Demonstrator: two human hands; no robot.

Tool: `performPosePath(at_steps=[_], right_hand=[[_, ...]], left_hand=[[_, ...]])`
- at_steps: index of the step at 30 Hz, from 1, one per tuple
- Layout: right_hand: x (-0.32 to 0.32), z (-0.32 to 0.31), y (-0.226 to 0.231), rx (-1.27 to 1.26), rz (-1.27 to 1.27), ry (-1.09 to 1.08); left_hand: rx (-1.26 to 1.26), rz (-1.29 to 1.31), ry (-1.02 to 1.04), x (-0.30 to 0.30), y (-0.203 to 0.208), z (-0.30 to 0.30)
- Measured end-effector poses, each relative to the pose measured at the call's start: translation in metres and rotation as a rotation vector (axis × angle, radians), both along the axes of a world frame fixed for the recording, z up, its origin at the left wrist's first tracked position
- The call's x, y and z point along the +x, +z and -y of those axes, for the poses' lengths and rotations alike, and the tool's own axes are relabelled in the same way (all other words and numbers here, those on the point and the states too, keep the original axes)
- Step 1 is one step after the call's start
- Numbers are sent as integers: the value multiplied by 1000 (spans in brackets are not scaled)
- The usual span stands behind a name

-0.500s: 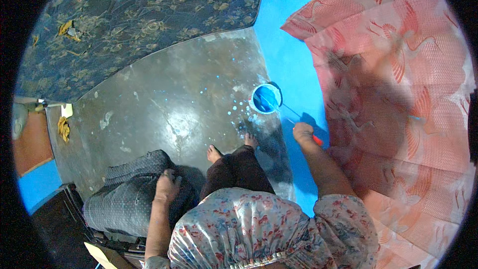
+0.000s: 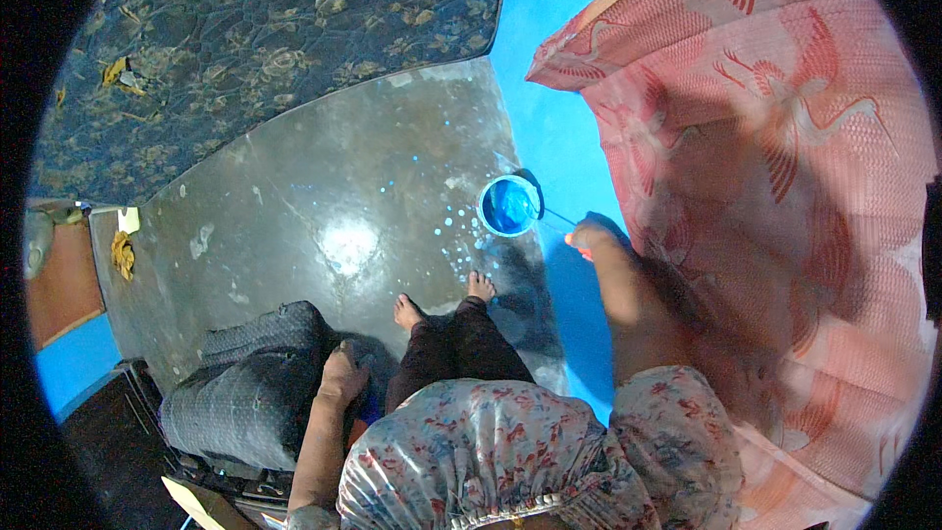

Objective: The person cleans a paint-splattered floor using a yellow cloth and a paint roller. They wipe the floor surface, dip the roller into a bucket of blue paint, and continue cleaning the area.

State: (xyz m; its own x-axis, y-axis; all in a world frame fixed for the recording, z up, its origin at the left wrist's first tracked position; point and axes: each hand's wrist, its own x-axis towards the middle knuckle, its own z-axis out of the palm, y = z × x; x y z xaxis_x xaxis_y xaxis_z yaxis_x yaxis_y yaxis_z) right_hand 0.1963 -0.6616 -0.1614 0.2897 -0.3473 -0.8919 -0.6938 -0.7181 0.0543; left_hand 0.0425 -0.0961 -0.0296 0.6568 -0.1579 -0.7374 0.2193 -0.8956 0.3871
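Note:
My right hand [image 2: 592, 234], closed, grips a paint roller by its red-orange handle [image 2: 586, 253]. Its thin metal rod [image 2: 557, 219] slants toward a round bucket [image 2: 482, 209] of blue paint on the floor by the wall. The roller's head cannot be made out against the paint. Down at the left, my left hand [image 2: 342, 373] hangs with curled fingers beside a dark grey dotted fabric bundle [image 2: 245, 388]. Nothing shows in that hand. My bare feet [image 2: 479, 287] stand near the bucket.
Along the right, a pink sheet with bird patterns [image 2: 824, 206] covers part of the blue wall [image 2: 549, 137]. A dark floral mattress [image 2: 294, 29] stands at the far left. Blue drips [image 2: 456, 226] spot the grey floor [image 2: 265, 206]. A crumpled yellow cloth [image 2: 122, 255] lies far left.
My right hand has moved forward beside the bucket, and less of the roller's rod shows. My left hand now sits at the bundle's side rather than in front of it. The view has shifted slightly.

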Motion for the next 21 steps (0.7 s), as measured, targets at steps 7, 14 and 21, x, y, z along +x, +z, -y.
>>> performPosePath(at_steps=[7,14,21], right_hand=[[39,-29,-10,-191,44,862],[73,-57,0,-374,138,1086],[72,-56,23,-494,931,1388]], left_hand=[[96,-64,-21,-1,-28,2],[15,77,-129,-64,-106,-38],[114,60,-178,-12,-48,2]])
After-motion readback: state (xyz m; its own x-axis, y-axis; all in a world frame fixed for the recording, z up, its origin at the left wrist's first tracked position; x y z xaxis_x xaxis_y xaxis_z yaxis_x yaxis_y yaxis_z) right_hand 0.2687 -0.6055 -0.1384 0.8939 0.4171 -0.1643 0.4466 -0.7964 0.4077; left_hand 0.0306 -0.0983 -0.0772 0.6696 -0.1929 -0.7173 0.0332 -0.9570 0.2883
